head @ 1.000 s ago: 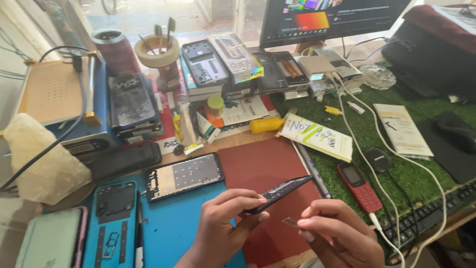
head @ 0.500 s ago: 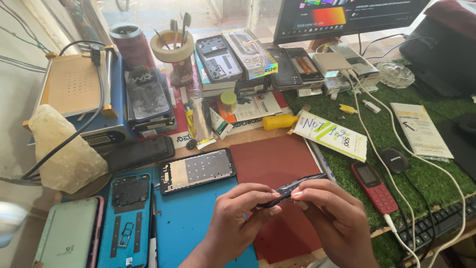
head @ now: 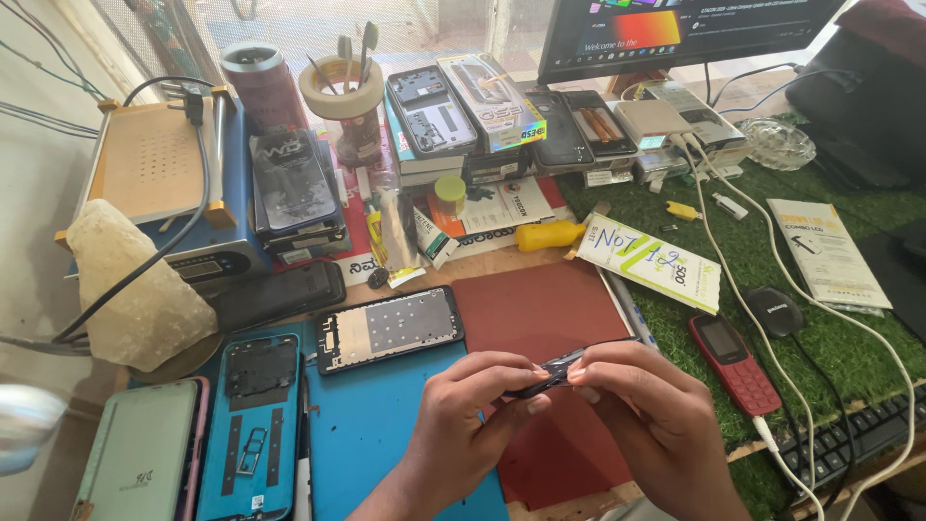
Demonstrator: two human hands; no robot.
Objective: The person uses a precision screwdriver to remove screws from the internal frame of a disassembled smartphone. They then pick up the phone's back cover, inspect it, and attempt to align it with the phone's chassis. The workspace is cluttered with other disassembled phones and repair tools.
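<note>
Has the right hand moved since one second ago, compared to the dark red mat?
Yes. The right hand moved up and left over the dark red mat, meeting the left hand.

A matt maroon mat (head: 540,309) and smooth blue mat (head: 376,415) cover the wooden surface (head: 569,504). Rough green turf (head: 772,251) lines its right edge. The red phone (head: 735,363) looks glossy plastic.

Dark part (head: 552,371) half-hidden by fingers (head: 502,371)
</note>
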